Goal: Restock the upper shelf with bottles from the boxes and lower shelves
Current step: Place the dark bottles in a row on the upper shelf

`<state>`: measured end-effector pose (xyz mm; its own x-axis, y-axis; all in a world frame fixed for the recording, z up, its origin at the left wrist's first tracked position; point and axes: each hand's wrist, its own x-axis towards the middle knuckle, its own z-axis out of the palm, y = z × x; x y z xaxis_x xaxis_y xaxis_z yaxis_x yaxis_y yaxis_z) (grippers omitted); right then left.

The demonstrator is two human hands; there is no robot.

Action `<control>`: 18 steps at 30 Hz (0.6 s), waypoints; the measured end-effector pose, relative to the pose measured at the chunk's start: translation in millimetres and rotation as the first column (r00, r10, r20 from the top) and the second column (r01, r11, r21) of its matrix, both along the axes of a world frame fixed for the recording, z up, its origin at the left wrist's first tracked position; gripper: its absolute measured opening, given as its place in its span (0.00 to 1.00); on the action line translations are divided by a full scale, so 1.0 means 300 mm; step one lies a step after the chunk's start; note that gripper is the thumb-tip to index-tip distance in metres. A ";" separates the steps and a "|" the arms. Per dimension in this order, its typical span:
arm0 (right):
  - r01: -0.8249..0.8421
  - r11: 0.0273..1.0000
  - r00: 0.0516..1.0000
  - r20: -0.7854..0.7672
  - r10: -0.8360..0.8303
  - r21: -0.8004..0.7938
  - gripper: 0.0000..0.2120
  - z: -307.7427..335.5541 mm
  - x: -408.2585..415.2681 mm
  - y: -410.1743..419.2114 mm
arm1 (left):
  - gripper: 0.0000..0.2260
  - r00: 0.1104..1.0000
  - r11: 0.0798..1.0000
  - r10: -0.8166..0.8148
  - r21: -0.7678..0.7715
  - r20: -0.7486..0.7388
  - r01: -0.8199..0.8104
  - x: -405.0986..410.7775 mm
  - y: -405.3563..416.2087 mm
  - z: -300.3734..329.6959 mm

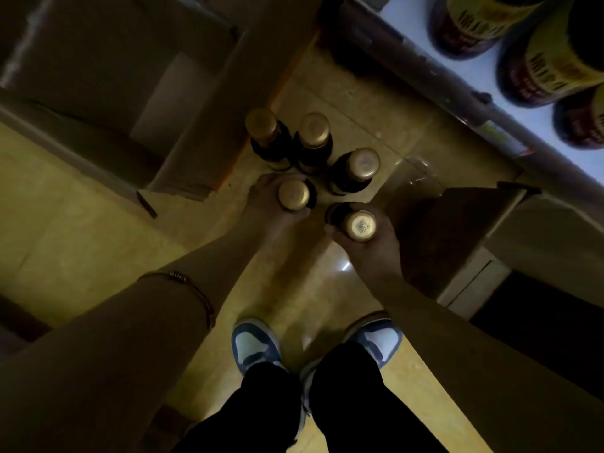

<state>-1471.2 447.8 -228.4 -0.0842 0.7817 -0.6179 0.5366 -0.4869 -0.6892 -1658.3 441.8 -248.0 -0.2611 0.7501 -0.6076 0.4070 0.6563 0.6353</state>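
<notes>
Several dark bottles with gold caps stand on the yellow floor in front of my feet. My left hand [266, 204] grips the neck of one bottle [293, 195]. A second bottle [359, 225], with a code printed on its cap, is gripped by my right hand [376, 246]. Three more bottles stand behind them: two side by side [261, 125] [314, 129] and one to their right [362, 163]. At the upper right, a white shelf [457, 65] carries large dark bottles with yellow labels [549, 70].
An open cardboard box [183, 132] lies at the upper left, touching the bottle group. Another cardboard box [464, 230] sits at the right below the shelf edge [425, 83]. My shoes [255, 344] stand just behind the bottles.
</notes>
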 end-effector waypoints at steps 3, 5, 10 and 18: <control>0.023 0.997 0.999 -0.044 -0.021 0.067 0.24 -0.033 -0.001 -0.005 | 0.22 0.992 0.989 0.121 0.080 0.042 -0.124 0.033 -0.020 -0.060; 0.040 0.996 0.996 -0.083 -0.033 0.080 0.24 -0.052 -0.011 0.001 | 0.19 0.977 0.967 0.208 0.136 0.056 -0.214 0.070 -0.018 -0.067; 0.049 0.996 0.994 -0.098 -0.041 0.078 0.22 -0.079 -0.016 0.008 | 0.19 0.940 0.922 0.341 0.186 0.027 -0.340 0.093 -0.024 -0.071; -0.206 0.978 0.978 0.031 0.206 -0.018 0.24 0.116 -0.021 0.059 | 0.33 0.935 0.939 0.343 -0.030 0.091 -0.342 0.012 -0.041 0.107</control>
